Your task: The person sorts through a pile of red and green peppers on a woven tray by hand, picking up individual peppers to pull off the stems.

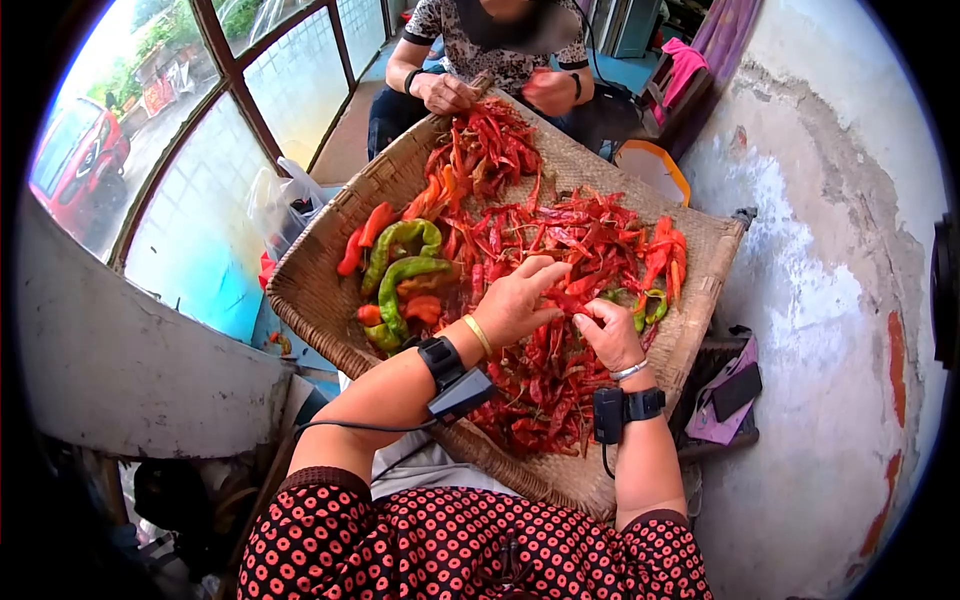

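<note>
A large woven basket tray [310,262] lies tilted in front of me, bearing a spread of dried red chilies [545,385]. My left hand [515,305] is over the middle of the pile, its thumb and fingers closed at one end of a dried red chili [572,299]. From the right, my right hand [612,335] pinches the same chili between thumb and forefinger. Its far fingers are partly hidden. Green chilies [403,285] and fresher red ones lie left of my left hand. Right of my right hand is a small bunch of red and green chilies [655,300].
Across the tray sits another person [500,40], with one hand [447,93] at its far corner and the other raised beside it. Windows and a plastic bag [285,200] are on the left. A worn wall [800,270] stands close on the right.
</note>
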`<state>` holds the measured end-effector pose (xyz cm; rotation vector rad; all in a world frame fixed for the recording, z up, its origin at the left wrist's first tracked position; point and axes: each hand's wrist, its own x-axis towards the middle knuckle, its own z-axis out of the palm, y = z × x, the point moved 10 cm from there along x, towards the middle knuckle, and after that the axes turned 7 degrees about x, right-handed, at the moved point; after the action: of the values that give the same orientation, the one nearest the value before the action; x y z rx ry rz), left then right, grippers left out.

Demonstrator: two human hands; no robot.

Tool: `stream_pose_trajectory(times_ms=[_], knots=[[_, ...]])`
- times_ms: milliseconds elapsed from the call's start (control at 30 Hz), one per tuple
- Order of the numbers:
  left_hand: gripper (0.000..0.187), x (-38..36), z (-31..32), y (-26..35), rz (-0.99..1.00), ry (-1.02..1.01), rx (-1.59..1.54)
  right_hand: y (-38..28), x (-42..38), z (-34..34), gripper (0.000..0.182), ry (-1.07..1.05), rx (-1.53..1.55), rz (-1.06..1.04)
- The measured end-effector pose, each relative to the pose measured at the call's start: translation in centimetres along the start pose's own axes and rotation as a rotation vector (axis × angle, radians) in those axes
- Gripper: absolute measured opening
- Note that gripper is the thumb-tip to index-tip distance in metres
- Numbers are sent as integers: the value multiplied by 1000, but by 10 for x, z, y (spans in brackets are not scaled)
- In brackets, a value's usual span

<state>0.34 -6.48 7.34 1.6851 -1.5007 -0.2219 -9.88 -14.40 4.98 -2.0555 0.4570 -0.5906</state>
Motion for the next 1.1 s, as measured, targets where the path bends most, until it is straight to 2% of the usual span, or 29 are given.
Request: stream_pose_trajectory(times_ms=[33,67,133,167,267,300,333,400,467,500,533,600,633,667,733,800,833,933,967,1033,1100], knots=[[37,0,-4,11,112,44,44,5,0,3,22,-49,-22,20],[37,1,-2,6,109,40,42,5,-1,3,22,-50,-20,26],[27,-1,29,-2,150,-244,163,-5,-1,4,17,-68,97,6],[20,-1,26,-1,174,-173,156,-7,-1,3,17,-55,74,-20],[18,2,23,-11,171,-210,164,11,-2,1,18,-82,-23,19],[20,5,15,-15,138,-169,230,22,0,0,25,-57,-42,62],[21,9,6,-28,21,-140,178,31,0,-5,29,2,-8,103],[26,14,-18,-54,-224,-42,175,27,2,-14,29,77,-162,60],[31,11,-57,-56,-200,320,365,28,4,-13,31,104,-282,-4],[36,6,-70,-52,-216,438,373,16,5,-9,33,110,-405,-75],[36,5,-69,-52,-217,435,374,6,6,-4,35,117,-527,-146],[31,8,-53,-46,-124,300,397,8,10,7,38,102,-574,-178],[25,11,-30,-48,-77,97,356,7,11,14,38,88,-637,-201],[20,10,-9,-37,18,-18,235,8,11,20,39,73,-701,-226],[22,-3,27,0,240,-240,239,16,10,26,36,68,-720,-230],[24,-22,59,28,415,-425,149,24,10,29,26,14,-734,-194],[27,-30,67,39,473,-434,107,28,13,28,19,0,-755,-152],[41,-51,102,46,511,-617,257,29,13,10,17,75,-644,-152],[41,-53,103,49,507,-622,246,36,15,1,18,112,-545,-89],[48,-60,115,42,461,-749,479,25,11,-24,18,210,-458,-30],[49,-59,119,27,438,-738,516,29,7,-47,15,325,-304,-13]])
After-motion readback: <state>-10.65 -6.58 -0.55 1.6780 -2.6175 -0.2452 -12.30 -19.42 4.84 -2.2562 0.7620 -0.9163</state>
